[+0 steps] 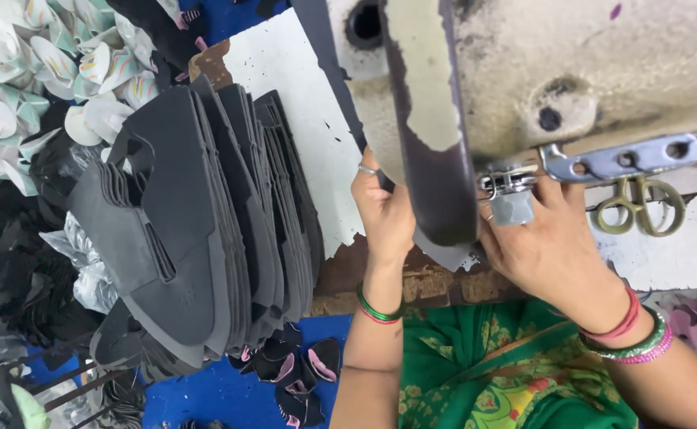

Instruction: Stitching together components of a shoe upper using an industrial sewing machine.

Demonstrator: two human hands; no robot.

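My left hand [382,210] reaches under the arm of a worn cream sewing machine [571,63] and presses on a dark grey cut piece [444,253] lying on the table. My right hand [543,242] rests on the same piece from the right, just below the machine's metal presser foot [510,199]. The machine's dark belt guard [436,159] hides most of the piece and my fingertips. Both wrists wear bangles.
A tall stack of dark grey shoe-upper pieces [205,214] lies on the white, chipped table [293,103] at the left. White cut pieces [30,71] are heaped at top left. Small scissors [638,206] lie at the right. Black and pink bits [301,373] lie on blue cloth below.
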